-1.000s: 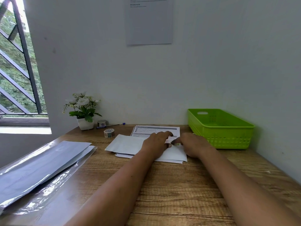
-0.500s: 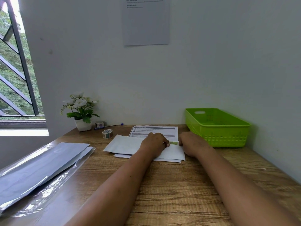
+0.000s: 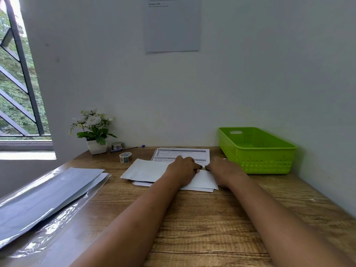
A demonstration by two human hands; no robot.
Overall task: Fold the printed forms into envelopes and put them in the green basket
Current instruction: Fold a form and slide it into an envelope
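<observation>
Both hands flat on the white folded printed form (image 3: pixel 202 180) – left hand (image 3: pixel 182 168) & right hand (image 3: pixel 224 168), fingers curled down, fingertips nearly meeting, prob. pinning the crease. Green plastic basket (image 3: pixel 256 162) waits just right – looks empty.

I sit at a wooden tabletop (image 3: pixel 202 218) with brown grain running across it, pushed into a corner of the room. The wall (image 3: pixel 134 83) ahead of me is plain and pale, and a second pale wall (image 3: pixel 327 93) closes in on my right. A grey sheet of paper (image 3: pixel 172 26) is stuck high on the wall ahead, with a few lines of small print at its top that I cannot read. To my left a window (image 3: pixel 17 83) with dark slanted bars (image 3: pixel 25 66) shows green trees outside, and daylight falls bright on its sill (image 3: pixel 27 155).
</observation>
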